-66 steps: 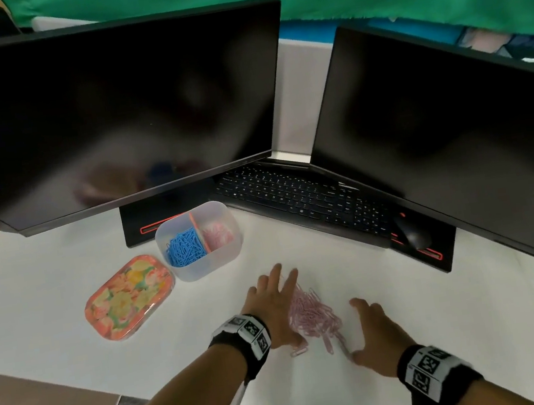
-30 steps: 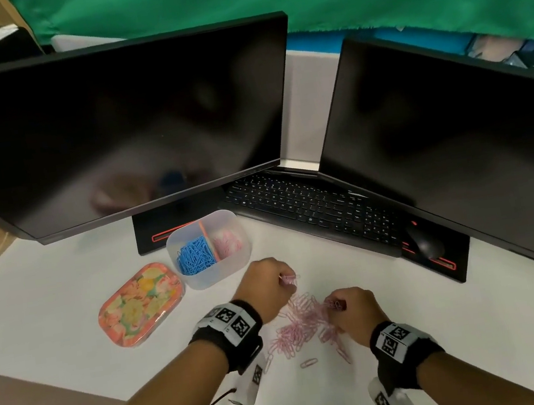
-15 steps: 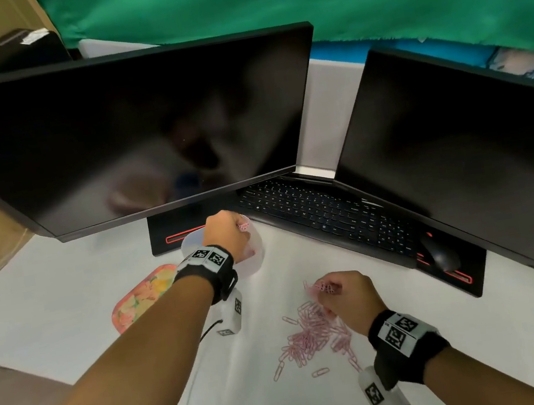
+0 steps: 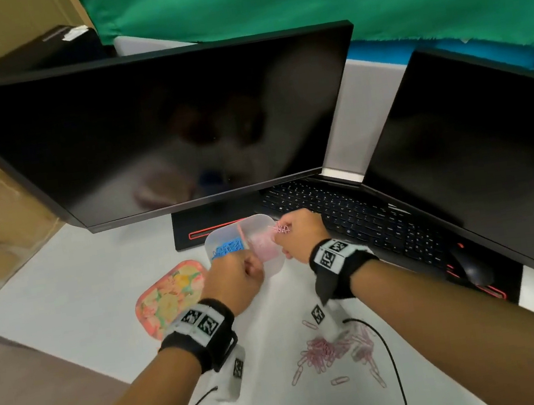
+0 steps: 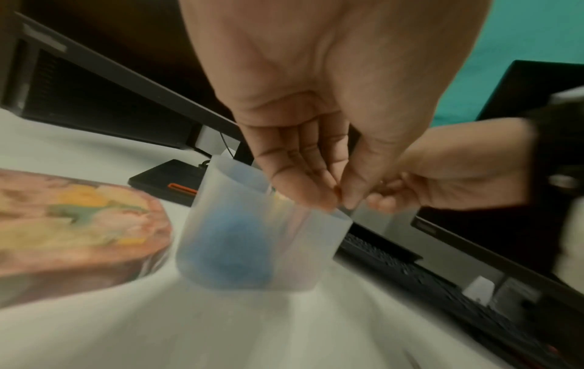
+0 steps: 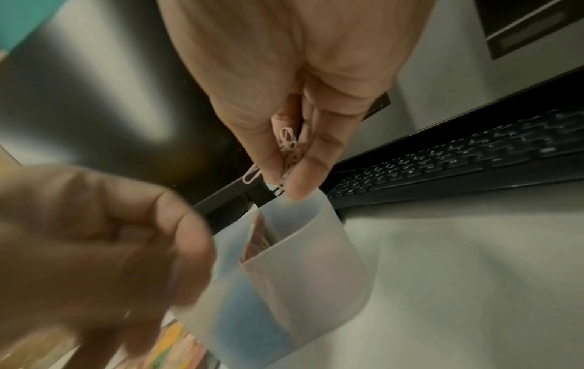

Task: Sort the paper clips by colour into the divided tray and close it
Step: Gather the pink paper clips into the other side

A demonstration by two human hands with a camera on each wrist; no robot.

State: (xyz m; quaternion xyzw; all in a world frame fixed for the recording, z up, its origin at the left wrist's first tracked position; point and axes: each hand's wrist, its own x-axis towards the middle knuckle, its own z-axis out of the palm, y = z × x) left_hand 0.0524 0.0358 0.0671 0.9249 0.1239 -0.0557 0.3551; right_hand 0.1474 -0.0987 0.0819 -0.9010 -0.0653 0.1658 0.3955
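The translucent divided tray [image 4: 254,219] [image 5: 252,249] [image 6: 316,262] stands on the white desk in front of the left monitor. Blue paper clips [image 4: 227,247] fill its left compartment and pink clips [image 4: 263,249] lie in its right one. My right hand [image 4: 280,234] [image 6: 284,179] pinches a small bunch of pink paper clips [image 4: 281,228] [image 6: 289,147] just above the right compartment's far rim. My left hand [image 4: 254,266] [image 5: 339,202] hovers at the tray's near rim, fingers bunched against the thumb with nothing visible in them. A loose pile of pink clips [image 4: 331,351] lies nearer to me.
The floral lid [image 4: 169,298] [image 5: 72,224] lies flat left of the tray. Two dark monitors [image 4: 163,131] stand behind, with a black keyboard [image 4: 346,215] [image 6: 458,159] and mouse [image 4: 472,268] to the right. A black cable [image 4: 393,366] crosses the desk by the pile.
My right hand has carried pink clips from the pile up to the tray. My left hand has drawn back from over the tray to its near rim.
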